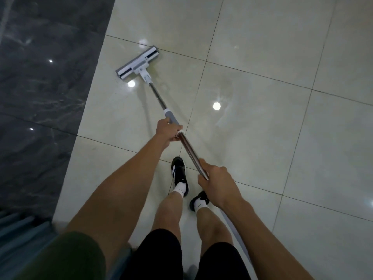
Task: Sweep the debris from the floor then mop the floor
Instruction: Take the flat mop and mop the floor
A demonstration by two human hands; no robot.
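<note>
Head view, looking down: mop (161, 102) stretched over pale glossy floor tiles (262, 122), long axis running from lower right up to upper left, flat head (137, 62) lying on the tile just beside the dark marble strip (40, 77), pointing away from the body. Left hand (168, 130) wrapped round the grey sleeve partway down the pole; right hand (215, 178) curled round the metal shaft nearer the body. Black shoes (179, 172) with white socks planted below the pole, green sleeve at lower left.
</note>
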